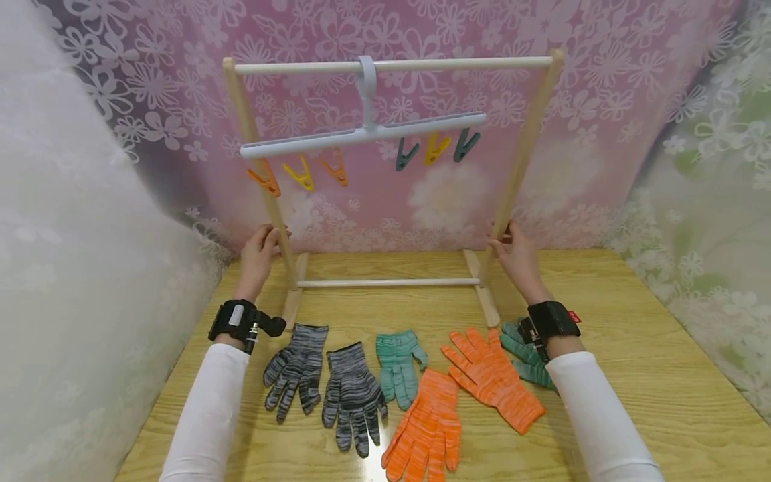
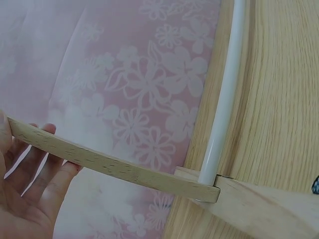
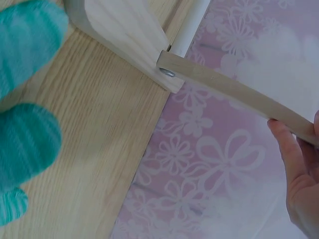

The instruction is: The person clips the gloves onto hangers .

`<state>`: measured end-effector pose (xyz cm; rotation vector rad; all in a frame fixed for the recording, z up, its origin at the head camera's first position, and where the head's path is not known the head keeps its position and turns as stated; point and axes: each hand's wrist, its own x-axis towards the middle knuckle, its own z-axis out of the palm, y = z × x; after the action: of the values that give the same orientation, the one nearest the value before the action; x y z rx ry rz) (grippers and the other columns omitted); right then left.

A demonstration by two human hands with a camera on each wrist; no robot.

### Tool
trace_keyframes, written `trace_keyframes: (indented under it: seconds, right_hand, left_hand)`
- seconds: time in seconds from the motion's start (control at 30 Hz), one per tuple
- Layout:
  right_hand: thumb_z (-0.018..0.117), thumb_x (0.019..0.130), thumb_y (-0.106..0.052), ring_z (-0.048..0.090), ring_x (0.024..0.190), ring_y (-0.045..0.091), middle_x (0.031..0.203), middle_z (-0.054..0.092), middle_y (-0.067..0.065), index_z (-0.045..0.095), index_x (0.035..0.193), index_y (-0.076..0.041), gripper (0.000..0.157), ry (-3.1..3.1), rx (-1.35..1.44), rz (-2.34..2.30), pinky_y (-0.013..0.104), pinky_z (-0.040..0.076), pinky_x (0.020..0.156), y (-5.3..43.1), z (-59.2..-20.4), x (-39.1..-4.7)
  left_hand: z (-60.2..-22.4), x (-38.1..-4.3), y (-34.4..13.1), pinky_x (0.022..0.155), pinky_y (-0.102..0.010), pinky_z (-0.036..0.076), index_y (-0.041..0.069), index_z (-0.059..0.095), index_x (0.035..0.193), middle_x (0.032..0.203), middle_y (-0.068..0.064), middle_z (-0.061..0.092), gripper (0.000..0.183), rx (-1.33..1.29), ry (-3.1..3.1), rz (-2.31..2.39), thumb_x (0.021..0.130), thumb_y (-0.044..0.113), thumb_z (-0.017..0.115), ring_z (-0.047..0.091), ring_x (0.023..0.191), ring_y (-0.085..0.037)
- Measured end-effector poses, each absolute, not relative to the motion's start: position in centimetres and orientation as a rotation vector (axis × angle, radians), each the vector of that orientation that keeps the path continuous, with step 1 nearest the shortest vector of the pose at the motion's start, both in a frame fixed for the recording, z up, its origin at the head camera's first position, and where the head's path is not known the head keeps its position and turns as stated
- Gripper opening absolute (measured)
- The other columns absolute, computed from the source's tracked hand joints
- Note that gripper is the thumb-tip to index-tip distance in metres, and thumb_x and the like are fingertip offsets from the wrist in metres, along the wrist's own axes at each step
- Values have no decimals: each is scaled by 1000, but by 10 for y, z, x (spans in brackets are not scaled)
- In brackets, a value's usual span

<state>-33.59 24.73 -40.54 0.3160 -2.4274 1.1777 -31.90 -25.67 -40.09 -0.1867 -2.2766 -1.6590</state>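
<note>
A small wooden rack (image 1: pixel 521 157) with white crossbars stands at the back of the table. My left hand (image 1: pixel 260 251) grips its left upright low down, thumb on one side and fingers around the other; the left wrist view shows this post (image 2: pixel 109 164) between them. On the right upright, my right hand (image 1: pixel 517 253) pinches the wood, and the right wrist view has the post (image 3: pixel 239 92) running into the fingers. From the top bar hangs a pale blue hanger (image 1: pixel 367 134), tilted lower on the left. Orange, yellow and dark green clothespins (image 1: pixel 432 148) dangle from it.
Several knitted gloves lie in front of the rack: grey-black ones (image 1: pixel 352 395), a green one (image 1: pixel 399 368) and orange ones (image 1: pixel 496 381). Another green glove (image 1: pixel 525 355) is partly hidden under my right forearm. Floral cloth (image 1: pixel 385 214) hangs behind the table (image 1: pixel 608 321).
</note>
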Motion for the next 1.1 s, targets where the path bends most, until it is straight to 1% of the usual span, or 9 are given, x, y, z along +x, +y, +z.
trace_keyframes:
  seconds: [0.17,0.43,0.57,0.73,0.8,0.87,0.93,1.03,1.1]
  right_hand:
    - [62,102,-10,61,113,47,119,59,30,51,136,4,38,-2427,331,1189,58,56,86,259,-407,-335]
    - [61,103,-9,61,113,48,120,59,30,50,135,5,36,-2432,318,1161,59,56,85,273,-406,-332]
    - [61,103,-10,61,113,48,118,59,29,51,132,4,34,-2445,290,1137,58,57,83,279,-407,-332]
    - [61,103,-14,61,114,48,118,59,29,51,130,4,34,-2442,279,1136,58,56,84,284,-408,-332]
    - [61,103,-16,61,115,48,119,59,30,51,131,5,36,-2439,276,1142,58,56,84,287,-408,-331]
    - [61,103,-17,61,115,48,120,59,30,51,132,5,37,-2443,273,1129,55,56,83,290,-408,-330]
    - [61,103,-15,60,115,48,119,59,30,51,131,5,36,-2445,274,1125,52,57,82,293,-408,-330]
    - [61,103,-14,60,114,48,119,59,30,51,130,5,35,-2444,274,1105,48,58,81,296,-408,-330]
    - [61,103,-14,60,115,48,118,59,29,51,130,5,34,-2444,277,1108,48,57,81,299,-407,-329]
  left_hand:
    - [-403,-320,-250,101,-51,51,0,54,141,133,-26,62,47,-219,-2265,-1655,110,34,43,60,124,-42]
    - [-404,-321,-237,97,-49,54,-2,56,137,129,-26,63,48,-253,-2248,-1656,109,35,45,62,120,-41]
    - [-402,-321,-232,98,-51,53,-3,56,137,130,-28,62,45,-231,-2249,-1685,109,30,45,61,121,-41]
    - [-386,-307,-219,100,-58,50,-9,54,137,132,-35,58,39,-226,-2247,-1732,110,18,43,58,122,-47]
    - [-380,-301,-214,99,-60,49,-10,54,135,130,-36,57,38,-241,-2251,-1725,110,16,43,57,121,-49]
    - [-381,-301,-211,98,-60,50,-10,54,135,130,-36,58,38,-240,-2250,-1724,110,16,43,58,121,-49]
    - [-389,-307,-210,98,-58,51,-9,55,135,130,-34,60,39,-242,-2230,-1724,110,19,44,58,121,-48]
    - [-402,-317,-209,97,-53,54,-5,57,135,129,-28,63,43,-213,-2214,-1704,109,27,46,61,120,-42]
    - [-407,-319,-208,95,-51,55,-1,59,133,126,-25,65,44,-204,-2204,-1680,108,33,48,63,117,-39]
